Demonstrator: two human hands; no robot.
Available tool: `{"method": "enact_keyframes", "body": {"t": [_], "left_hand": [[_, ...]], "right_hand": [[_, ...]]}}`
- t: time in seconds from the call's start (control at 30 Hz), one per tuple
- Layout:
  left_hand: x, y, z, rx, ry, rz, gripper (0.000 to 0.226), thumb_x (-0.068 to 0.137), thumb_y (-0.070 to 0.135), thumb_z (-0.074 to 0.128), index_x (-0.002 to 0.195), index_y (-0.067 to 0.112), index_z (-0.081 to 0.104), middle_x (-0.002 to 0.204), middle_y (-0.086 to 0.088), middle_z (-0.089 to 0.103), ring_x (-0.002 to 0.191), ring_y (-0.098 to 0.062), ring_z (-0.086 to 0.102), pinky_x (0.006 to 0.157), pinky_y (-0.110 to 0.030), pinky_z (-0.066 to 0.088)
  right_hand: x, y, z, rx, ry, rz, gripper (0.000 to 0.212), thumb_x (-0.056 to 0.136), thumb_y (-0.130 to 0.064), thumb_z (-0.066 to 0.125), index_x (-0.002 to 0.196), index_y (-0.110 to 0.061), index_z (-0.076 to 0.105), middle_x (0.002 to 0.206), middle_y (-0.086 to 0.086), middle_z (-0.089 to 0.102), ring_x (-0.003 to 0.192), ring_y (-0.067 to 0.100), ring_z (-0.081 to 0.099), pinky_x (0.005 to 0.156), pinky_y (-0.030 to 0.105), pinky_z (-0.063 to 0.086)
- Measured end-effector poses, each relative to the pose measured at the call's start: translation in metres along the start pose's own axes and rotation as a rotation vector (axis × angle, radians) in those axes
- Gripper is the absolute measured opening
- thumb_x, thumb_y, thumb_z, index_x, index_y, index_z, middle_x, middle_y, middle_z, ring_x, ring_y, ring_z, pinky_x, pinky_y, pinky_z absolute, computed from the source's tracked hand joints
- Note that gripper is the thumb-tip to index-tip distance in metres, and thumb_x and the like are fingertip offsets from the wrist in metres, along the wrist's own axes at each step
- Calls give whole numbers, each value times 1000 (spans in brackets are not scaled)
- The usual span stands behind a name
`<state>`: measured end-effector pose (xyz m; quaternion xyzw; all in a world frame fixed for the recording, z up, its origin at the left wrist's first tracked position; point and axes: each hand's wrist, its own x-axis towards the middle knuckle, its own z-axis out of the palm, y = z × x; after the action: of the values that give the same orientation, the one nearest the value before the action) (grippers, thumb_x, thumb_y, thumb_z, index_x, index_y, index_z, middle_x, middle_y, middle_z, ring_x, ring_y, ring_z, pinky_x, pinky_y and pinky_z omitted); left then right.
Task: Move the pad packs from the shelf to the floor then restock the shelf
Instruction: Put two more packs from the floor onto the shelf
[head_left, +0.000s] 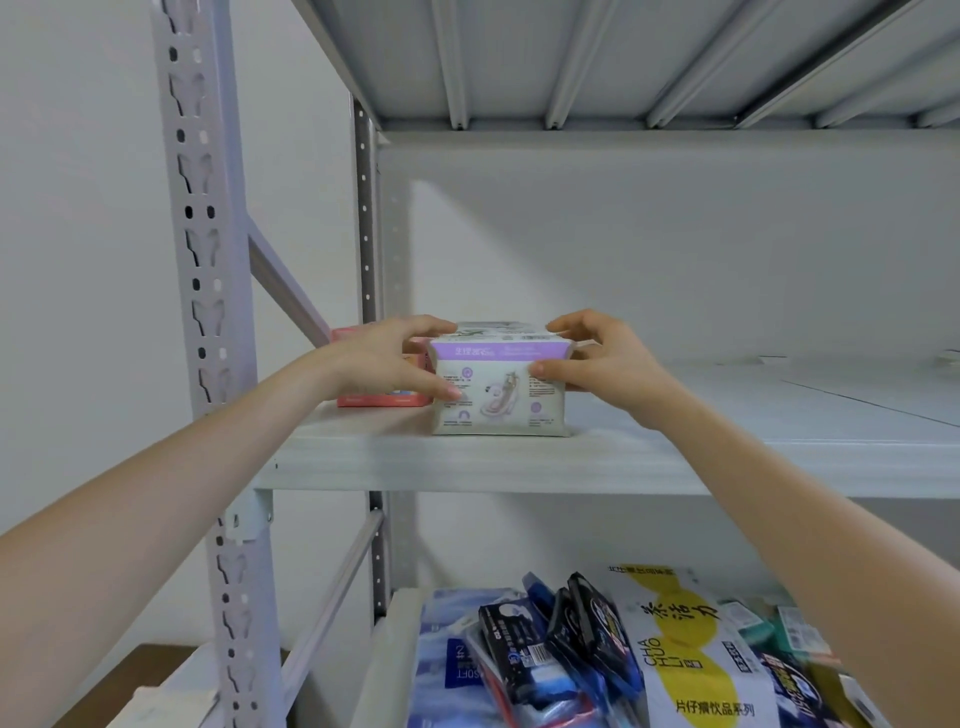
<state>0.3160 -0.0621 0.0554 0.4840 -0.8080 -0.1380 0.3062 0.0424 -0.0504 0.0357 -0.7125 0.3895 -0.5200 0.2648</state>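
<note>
I held the white-and-purple pad pack (496, 395) between my left hand (387, 358) and right hand (602, 364), each pinching one end, thumbs on its front and fingers curled over its top. It sat on the shelf (467, 462). I judged the soft wrapper might slip, or my left wrist knock the pink pack (382, 399) just behind it. Below my arms, the lower shelf (384, 670) held jumbled dark packets (524, 654) and a yellow-and-white bag (691, 649)

"CHA HUO LI" and "片仔癀饮品系列" on the white-and-yellow bag (691, 670); "SOFT" on the blue pack (439, 629).
</note>
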Motion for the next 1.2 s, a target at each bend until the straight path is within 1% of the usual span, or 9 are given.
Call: {"method": "enact_keyframes", "body": {"t": [0.17,0.27,0.37,0.43,0.63,0.77,0.93,1.1,1.2], "left_hand": [[-1,-4,3,-7,35,6,91,54,49,88,136,41,48,124,29,57,113,17,50,101,-18,40],[0,-5,3,-40,23,9,88,59,42,88,137,39,47,125,25,59,110,16,52,96,-12,41],[1,-6,5,-65,30,13,84,63,38,88,137,39,47,124,22,59,100,21,55,76,2,41],[0,-6,8,-84,47,28,82,65,35,87,137,36,47,125,22,59,98,22,54,71,3,41],[-7,-6,18,-185,78,67,68,70,25,85,129,34,53,121,22,61,103,16,57,78,-4,46],[-12,-4,26,-253,115,49,79,69,28,85,138,31,47,130,15,58,121,-2,53,100,-31,49],[-23,-4,38,-207,278,24,78,69,36,84,137,35,46,134,13,53,123,-11,52,105,-39,44],[-40,0,67,-99,603,-54,71,70,39,83,131,21,49,125,4,57,117,-14,54,98,-32,44],[-58,1,85,119,635,-13,64,83,39,71,137,15,46,136,-6,52,127,-23,47,103,-37,39]], "right_hand": [[4,5,6,-35,33,-15,51,67,-22,87,110,-18,59,121,8,59,105,24,64,90,45,54],[4,7,7,-54,38,-13,51,68,-24,86,111,-17,59,120,5,60,106,22,63,91,45,54],[4,7,8,-75,38,-5,49,71,-24,84,113,-16,59,118,4,62,104,21,64,89,44,55],[4,8,9,-70,40,-1,48,72,-23,83,113,-15,59,116,4,63,103,21,65,87,42,55],[2,12,11,-50,43,-5,42,76,-25,80,111,-18,58,113,1,65,98,17,67,74,29,55],[-1,16,13,-29,65,-33,42,78,-26,79,113,-20,58,112,0,63,99,19,67,69,24,50],[-7,24,22,-40,186,-25,56,76,-33,79,124,-23,51,116,-1,58,104,17,61,89,40,53],[-30,31,33,-303,308,-158,60,83,-40,69,132,-24,41,129,-5,49,114,15,50,92,37,45],[-50,38,34,-612,292,-248,60,90,-43,57,141,-20,34,142,0,43,128,21,41,100,39,34]]}}
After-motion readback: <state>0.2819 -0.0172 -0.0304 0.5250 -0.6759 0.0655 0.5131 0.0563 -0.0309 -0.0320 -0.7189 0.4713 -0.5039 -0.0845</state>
